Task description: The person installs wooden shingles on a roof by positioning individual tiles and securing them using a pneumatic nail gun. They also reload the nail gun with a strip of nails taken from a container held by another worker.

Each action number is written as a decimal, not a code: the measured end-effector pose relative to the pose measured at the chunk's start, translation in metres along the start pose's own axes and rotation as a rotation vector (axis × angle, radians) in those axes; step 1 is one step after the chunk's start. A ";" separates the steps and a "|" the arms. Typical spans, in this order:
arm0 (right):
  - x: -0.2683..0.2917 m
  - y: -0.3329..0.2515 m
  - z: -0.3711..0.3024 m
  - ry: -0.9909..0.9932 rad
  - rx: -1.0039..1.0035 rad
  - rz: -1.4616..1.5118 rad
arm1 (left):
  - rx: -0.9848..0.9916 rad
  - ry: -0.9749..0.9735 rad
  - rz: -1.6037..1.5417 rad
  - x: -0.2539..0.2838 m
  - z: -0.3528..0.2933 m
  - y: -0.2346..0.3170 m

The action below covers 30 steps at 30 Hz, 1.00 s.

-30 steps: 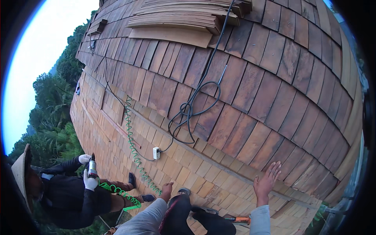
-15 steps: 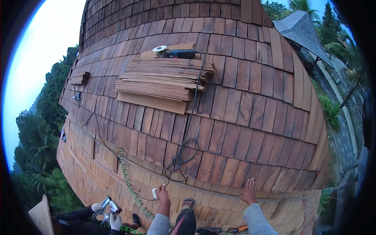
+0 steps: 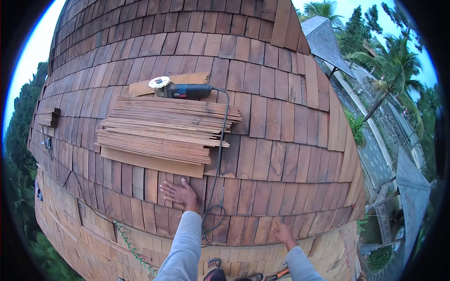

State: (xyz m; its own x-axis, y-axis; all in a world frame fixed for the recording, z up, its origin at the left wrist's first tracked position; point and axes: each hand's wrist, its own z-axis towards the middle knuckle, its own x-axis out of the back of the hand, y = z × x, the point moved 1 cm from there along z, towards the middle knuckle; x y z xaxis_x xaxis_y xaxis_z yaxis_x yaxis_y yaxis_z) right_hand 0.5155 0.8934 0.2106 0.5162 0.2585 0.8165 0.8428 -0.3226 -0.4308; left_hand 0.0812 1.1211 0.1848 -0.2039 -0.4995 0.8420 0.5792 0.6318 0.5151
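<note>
My left hand [image 3: 180,194] lies flat with its fingers spread on the brown wooden roof shingles [image 3: 262,194], holding nothing. Just above it is a stack of thin wooden shingles [image 3: 164,126], with a wide flat board [image 3: 150,162] at its lower edge. My right hand [image 3: 283,232] rests lower on the roof at the right, fingers loosely extended and nothing visible in them. Past the stack an angle grinder [image 3: 185,90] with a pale toothed disc lies on another board. Its black cord [image 3: 220,154] runs down the roof between my hands and ends in loops.
A smaller shingle stack [image 3: 48,117] sits far left. A green coiled hose [image 3: 129,243] crosses the lighter lower shingles. My sandalled foot [image 3: 213,264] stands below, near an orange-handled tool [image 3: 282,273]. The roof's right edge [image 3: 358,187] drops toward a path and palm trees [image 3: 393,79].
My left hand has let go of a small white plug-like piece and moved up onto the shingles. My view has shifted up the roof; the gloved co-worker at lower left has nearly left view.
</note>
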 end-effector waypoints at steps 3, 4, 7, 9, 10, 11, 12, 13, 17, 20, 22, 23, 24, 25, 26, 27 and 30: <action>0.080 -0.106 0.015 0.110 0.024 0.199 | 0.007 -0.012 0.095 -0.005 -0.008 0.013; 0.099 -0.121 0.034 0.248 0.171 0.177 | -0.006 -0.010 0.079 -0.007 -0.012 0.017; 0.156 -0.176 0.106 0.402 0.402 0.410 | -0.007 -0.016 0.097 -0.006 -0.013 0.027; 0.198 -0.229 0.156 0.460 0.557 0.525 | -0.032 0.036 0.098 -0.005 -0.009 0.027; 0.216 -0.255 0.178 0.459 0.592 0.514 | -0.041 0.057 0.103 -0.006 -0.010 0.023; 0.232 -0.285 0.203 0.455 0.646 0.510 | -0.027 0.096 0.155 -0.009 -0.003 0.019; 0.250 -0.300 0.228 0.426 0.638 0.438 | -0.032 0.095 0.141 -0.011 -0.003 0.026; 0.268 -0.315 0.251 0.394 0.631 0.366 | -0.035 0.096 0.127 -0.014 -0.004 0.033; 0.276 -0.359 0.308 0.020 0.575 0.385 | 0.006 -0.009 0.139 -0.005 -0.009 0.029; 0.277 -0.378 0.340 -0.181 0.612 0.280 | -0.003 0.021 0.145 -0.004 -0.004 0.027; 0.282 -0.369 0.349 -0.274 0.605 0.337 | -0.008 -0.008 0.149 0.002 -0.006 0.033; 0.281 -0.365 0.353 -0.296 0.615 0.351 | -0.007 -0.006 0.147 0.001 -0.005 0.031; 0.281 -0.363 0.356 -0.307 0.623 0.359 | -0.010 -0.006 0.134 -0.001 -0.004 0.033; 0.281 -0.363 0.358 -0.302 0.648 0.344 | -0.012 -0.002 0.086 -0.001 -0.007 0.035; 0.280 -0.362 0.360 -0.294 0.670 0.330 | -0.013 0.002 0.099 0.001 -0.006 0.035; 0.280 -0.366 0.358 -0.286 0.692 0.315 | -0.014 0.005 0.111 0.002 -0.006 0.033; 0.281 -0.375 0.351 -0.232 0.749 0.167 | -0.023 0.020 0.110 0.002 -0.006 0.028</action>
State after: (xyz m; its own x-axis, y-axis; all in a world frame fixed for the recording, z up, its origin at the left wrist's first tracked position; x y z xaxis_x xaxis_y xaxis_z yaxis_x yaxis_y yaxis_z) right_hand 0.3985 1.4064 0.4669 0.5937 0.4704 0.6529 0.5869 0.3020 -0.7512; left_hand 0.1014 1.1345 0.1997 -0.1224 -0.4392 0.8900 0.6150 0.6703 0.4154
